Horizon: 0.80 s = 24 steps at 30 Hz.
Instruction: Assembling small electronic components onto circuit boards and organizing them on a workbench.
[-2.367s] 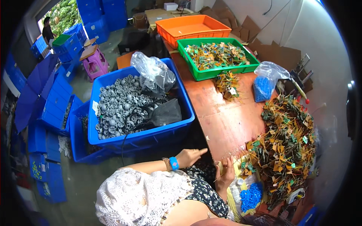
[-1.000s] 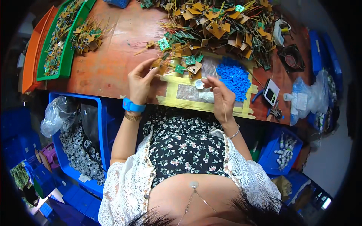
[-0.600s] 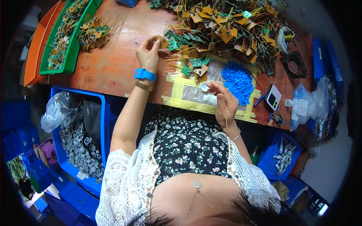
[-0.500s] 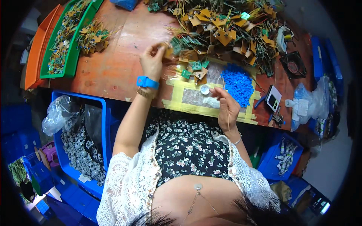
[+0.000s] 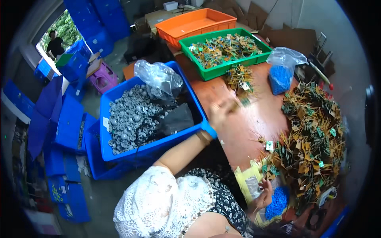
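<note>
My left hand [image 5: 221,114], blurred by motion, is over the table's near edge beside the blue bin. At its fingertips is a smeared brown and green shape, which looks like the small wired circuit board it pinched a moment ago. Just beyond lies a small pile of wired circuit boards [image 5: 239,78]. My right hand [image 5: 265,195] stays low over the yellow-taped work area [image 5: 243,180], its fingers curled. The thin wooden stick in it earlier cannot be made out now. Next to that hand are small blue pieces [image 5: 278,203] and a few green boards [image 5: 271,170].
A green tray [image 5: 206,73] full of boards stands before an orange tray [image 5: 170,27]. A large heap of wired boards [image 5: 313,146] covers the right side. Grey round parts fill a blue bin [image 5: 104,119]. A clear bag of blue pieces [image 5: 281,77] sits at the back.
The whole view has swung left. My left hand has moved left, away from the big heap and toward the small pile by the green tray. My right hand remains by the blue pieces.
</note>
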Each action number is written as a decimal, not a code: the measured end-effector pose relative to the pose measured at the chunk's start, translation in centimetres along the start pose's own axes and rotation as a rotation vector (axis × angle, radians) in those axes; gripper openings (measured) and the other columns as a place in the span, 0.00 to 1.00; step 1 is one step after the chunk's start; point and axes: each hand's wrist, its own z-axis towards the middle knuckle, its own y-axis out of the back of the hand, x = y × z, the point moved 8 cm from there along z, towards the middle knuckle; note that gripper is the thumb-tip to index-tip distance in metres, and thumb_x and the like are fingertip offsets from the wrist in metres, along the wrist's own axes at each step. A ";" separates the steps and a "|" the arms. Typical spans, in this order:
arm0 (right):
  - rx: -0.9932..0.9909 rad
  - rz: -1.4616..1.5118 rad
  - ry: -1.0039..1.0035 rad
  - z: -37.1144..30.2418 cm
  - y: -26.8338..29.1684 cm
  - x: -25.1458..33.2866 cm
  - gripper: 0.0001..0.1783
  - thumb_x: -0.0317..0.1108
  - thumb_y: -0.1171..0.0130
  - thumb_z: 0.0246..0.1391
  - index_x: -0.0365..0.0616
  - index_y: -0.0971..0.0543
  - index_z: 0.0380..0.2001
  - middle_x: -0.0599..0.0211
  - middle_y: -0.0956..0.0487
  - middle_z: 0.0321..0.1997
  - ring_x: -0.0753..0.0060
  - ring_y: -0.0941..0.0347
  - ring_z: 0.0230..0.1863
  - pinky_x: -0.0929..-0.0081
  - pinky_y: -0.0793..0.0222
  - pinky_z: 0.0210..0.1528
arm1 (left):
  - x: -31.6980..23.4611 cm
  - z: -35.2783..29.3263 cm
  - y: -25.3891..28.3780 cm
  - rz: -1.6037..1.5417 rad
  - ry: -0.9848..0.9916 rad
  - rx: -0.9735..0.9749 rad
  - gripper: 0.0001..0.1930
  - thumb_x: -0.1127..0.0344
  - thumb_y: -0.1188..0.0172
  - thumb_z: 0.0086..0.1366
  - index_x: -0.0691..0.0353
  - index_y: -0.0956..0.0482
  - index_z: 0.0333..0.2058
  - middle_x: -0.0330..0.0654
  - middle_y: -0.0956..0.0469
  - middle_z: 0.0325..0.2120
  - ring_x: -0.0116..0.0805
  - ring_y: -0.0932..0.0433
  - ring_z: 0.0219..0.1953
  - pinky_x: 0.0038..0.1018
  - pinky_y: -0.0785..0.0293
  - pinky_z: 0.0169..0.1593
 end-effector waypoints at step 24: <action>0.022 -0.065 0.057 0.2 -1.9 1.6 0.26 0.45 0.57 0.68 0.29 0.26 0.50 0.55 0.19 0.43 0.65 0.24 0.39 0.71 0.32 0.42 | -1.2 -5.7 0.9 0.183 0.223 0.050 0.13 0.68 0.41 0.66 0.71 0.22 0.45 0.44 0.18 0.36 0.32 0.18 0.36 0.27 0.19 0.39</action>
